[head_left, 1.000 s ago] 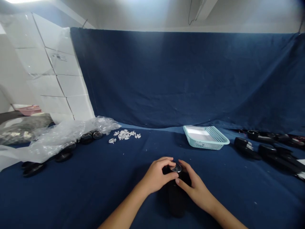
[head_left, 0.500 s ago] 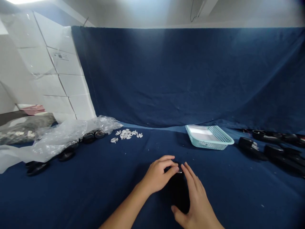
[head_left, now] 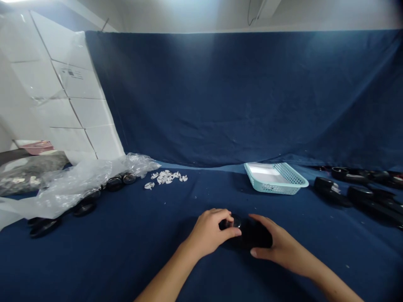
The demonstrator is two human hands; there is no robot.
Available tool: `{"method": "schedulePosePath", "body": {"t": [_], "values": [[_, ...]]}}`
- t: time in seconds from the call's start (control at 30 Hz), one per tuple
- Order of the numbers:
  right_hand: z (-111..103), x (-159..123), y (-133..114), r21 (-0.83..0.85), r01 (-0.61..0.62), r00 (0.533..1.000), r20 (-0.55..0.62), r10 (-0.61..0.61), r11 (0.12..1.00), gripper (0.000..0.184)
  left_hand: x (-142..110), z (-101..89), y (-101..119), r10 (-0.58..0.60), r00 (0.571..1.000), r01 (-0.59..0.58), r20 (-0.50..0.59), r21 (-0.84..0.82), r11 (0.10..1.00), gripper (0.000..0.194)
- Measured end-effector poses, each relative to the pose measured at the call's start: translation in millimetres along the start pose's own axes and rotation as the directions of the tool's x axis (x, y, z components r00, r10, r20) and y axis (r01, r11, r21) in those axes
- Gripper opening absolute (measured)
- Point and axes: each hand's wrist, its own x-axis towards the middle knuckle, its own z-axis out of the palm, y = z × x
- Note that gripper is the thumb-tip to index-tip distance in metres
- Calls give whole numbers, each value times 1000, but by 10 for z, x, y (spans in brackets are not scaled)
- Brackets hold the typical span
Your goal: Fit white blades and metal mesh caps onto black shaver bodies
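A dark, glossy black plastic part [head_left: 253, 235] lies on the blue cloth in front of me, with a rounded, shiny end at its left. My left hand [head_left: 214, 230] has its fingers and thumb curled around that rounded end. At the opposite end, my right hand [head_left: 277, 243] grips the part between thumb and fingers. Both palms hide some of its outline, and its finer shape is too dark to make out.
Small white plastic pieces [head_left: 165, 177] lie in a loose pile. Behind to the right is a light-blue basket [head_left: 277, 188] holding something white. Black parts [head_left: 330, 193] lie far right; others [head_left: 85, 206] lie left beside clear plastic wrap [head_left: 72, 180]. White boxes [head_left: 91, 113] are stacked at the left.
The black part has swung from pointing toward me to lying more sideways. My right hand has moved right and away from me with its end; my left hand stays at the rounded end.
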Motion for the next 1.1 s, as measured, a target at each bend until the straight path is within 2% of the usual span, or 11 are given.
{"method": "schedulePosePath", "body": {"t": [0.1,0.17,0.3,0.37,0.43,0.53,0.63,0.73,0.83,0.97,1.1], "values": [[-54,65,101,2,39,997,-64,-39,999,73,-4,-19,20,27,1000,-27,15,7,1000,20],[-54,115,186,-15,37,988,-152,-39,999,69,-7,-22,31,51,998,-51,32,2,999,20],[37,195,304,-34,-2,935,-355,-10,999,53,-13,20,56,81,996,-82,46,10,997,23],[109,210,295,17,-6,918,-395,12,1000,46,-15,52,70,86,995,-87,49,14,996,24],[183,211,244,116,1,921,-386,44,993,45,-19,74,82,90,994,-91,56,10,996,24],[263,212,149,317,-18,919,-368,141,948,53,-36,74,103,100,992,-101,73,-3,995,26],[281,232,112,519,-70,901,-334,277,852,65,-66,53,142,126,986,-126,107,-9,992,29],[256,253,129,661,-102,886,-279,371,743,67,-88,58,175,177,976,-178,127,-10,984,34],[244,241,118,699,-89,870,-293,397,710,60,-80,108,161,213,972,-212,100,-18,977,39],[280,190,40,705,-40,832,-370,414,709,51,-47,170,112,165,985,-164,58,-13,986,58],[292,165,8,739,-42,787,-390,477,673,48,-48,163,125,131,990,-130,46,-34,991,49]]}}
